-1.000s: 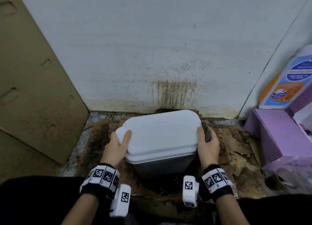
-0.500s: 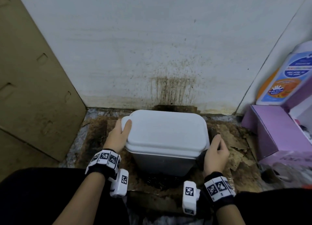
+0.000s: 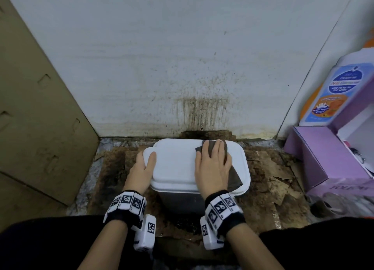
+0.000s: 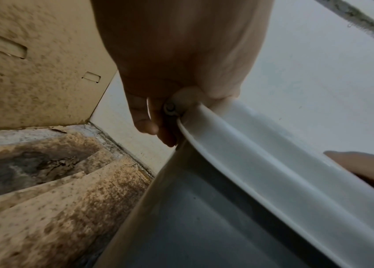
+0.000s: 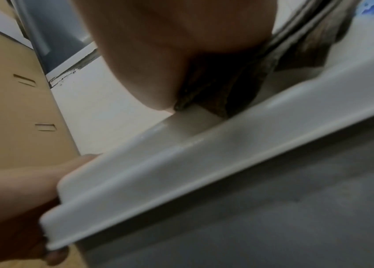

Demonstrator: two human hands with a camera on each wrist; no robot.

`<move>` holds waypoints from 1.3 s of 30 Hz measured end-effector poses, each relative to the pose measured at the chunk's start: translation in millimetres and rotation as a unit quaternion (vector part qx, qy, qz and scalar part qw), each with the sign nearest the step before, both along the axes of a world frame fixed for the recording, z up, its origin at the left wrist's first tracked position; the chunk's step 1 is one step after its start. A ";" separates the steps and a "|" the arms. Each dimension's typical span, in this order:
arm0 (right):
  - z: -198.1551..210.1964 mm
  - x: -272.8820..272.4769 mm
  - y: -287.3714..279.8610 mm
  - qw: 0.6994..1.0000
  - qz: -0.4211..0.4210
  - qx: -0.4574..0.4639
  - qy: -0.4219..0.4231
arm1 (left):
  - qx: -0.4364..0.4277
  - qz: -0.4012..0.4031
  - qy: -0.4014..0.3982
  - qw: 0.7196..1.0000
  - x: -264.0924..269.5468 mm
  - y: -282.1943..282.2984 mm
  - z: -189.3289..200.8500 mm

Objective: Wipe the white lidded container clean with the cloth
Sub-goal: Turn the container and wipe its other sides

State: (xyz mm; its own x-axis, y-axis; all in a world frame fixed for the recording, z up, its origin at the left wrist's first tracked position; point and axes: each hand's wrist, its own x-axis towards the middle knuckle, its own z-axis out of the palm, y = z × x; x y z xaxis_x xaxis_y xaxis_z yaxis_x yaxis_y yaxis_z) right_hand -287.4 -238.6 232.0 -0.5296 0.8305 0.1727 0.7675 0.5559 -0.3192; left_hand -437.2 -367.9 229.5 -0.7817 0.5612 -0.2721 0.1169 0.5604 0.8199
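Observation:
The white lidded container [image 3: 176, 164] with a grey body [image 4: 204, 226] stands on the floor against the wall. My left hand [image 3: 141, 168] grips the lid's left edge, thumb on top and fingers curled under the rim [image 4: 261, 154]. My right hand [image 3: 212, 160] lies flat on a dark brown cloth [image 3: 233, 177] and presses it onto the right half of the lid. In the right wrist view the cloth [image 5: 216, 87] is bunched under my palm [image 5: 170, 45] above the lid's edge [image 5: 204, 163].
A cardboard panel [image 3: 40, 118] leans at the left. The white wall [image 3: 202, 111] behind is streaked brown. Stained, torn cardboard [image 3: 273, 178] covers the floor. A purple box [image 3: 315, 158] and a labelled bottle [image 3: 334, 93] stand at the right.
My right hand has come up from the container's right side onto the lid, with the cloth now spread under it. My left hand stays on the lid's left edge.

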 end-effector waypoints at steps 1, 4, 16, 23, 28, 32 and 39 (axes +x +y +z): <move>0.7 -6.4 -4.9 1.000 0.001 0.007 0.003 | 0.001 -0.002 -0.001 1.000 0.6 0.1 -0.1; 2.8 -29.1 -20.0 0.999 0.040 -0.019 -0.016 | 0.006 -0.001 -0.002 1.000 1.9 -0.2 -0.1; -1.9 -4.0 -8.8 0.979 0.190 0.034 -0.071 | -0.002 0.008 0.003 1.000 -0.8 -0.5 -2.5; 2.7 72.7 44.7 0.999 0.030 -0.002 -0.015 | -0.012 0.009 0.005 1.000 -1.9 1.6 -6.6; 1.7 90.9 59.2 0.950 -0.064 -0.252 0.176 | -0.015 0.011 0.032 0.999 -2.1 1.6 -8.5; 6.8 94.8 57.2 0.863 -0.073 -0.368 0.339 | -0.106 0.018 0.099 0.989 -0.4 5.4 -6.0; -3.8 85.1 57.1 0.773 -0.119 -0.413 0.467 | -0.080 0.008 0.329 0.941 30.6 25.9 17.5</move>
State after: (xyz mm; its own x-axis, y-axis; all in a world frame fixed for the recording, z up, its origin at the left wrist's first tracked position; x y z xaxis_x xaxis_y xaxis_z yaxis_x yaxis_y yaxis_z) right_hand -202.3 -181.5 228.2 -0.3085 0.9168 -0.2537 0.0374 -0.2548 -0.9663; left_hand -406.6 -342.0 247.0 -0.8184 0.5407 0.1947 0.5605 0.6762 0.4782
